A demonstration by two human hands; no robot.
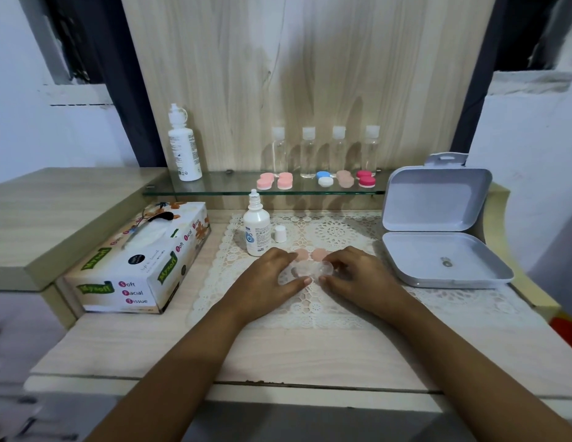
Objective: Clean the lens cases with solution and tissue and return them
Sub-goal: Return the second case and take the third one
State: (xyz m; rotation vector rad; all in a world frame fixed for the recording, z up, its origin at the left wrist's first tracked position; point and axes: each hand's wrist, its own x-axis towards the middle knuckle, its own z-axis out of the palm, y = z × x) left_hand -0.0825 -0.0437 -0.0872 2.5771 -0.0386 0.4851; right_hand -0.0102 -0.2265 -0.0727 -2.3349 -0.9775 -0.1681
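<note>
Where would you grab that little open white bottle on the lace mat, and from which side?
Probably round the straight body of the small bottle, at the label, coming from the near side. It stands upright with its cap off beside it, so a side grip keeps it level, and the glass shelf sits behind. The left hand and right hand hold the clear lens case.

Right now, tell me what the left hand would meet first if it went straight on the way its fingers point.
The left hand pinches the clear lens case, so that comes first; beyond it, probably the right hand gripping the other end.
</note>
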